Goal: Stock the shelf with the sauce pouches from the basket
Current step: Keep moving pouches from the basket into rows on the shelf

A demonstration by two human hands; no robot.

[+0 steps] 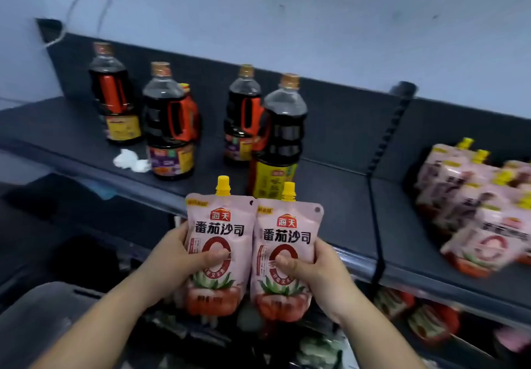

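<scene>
Nearest, the left hand [175, 262] grips one pink pouch [219, 242] and the right hand [313, 273] grips another [284, 250] — upright, side by side, below the shelf [339, 196]; dark bottles [169, 127] stand farther back, more pouches [471, 196] stacked right.

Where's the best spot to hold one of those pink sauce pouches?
Around the flat, wide middle, coming in from its outer side edge with the thumb across the front, as the left hand holds the left pouch. The yellow cap is too narrow.
</scene>
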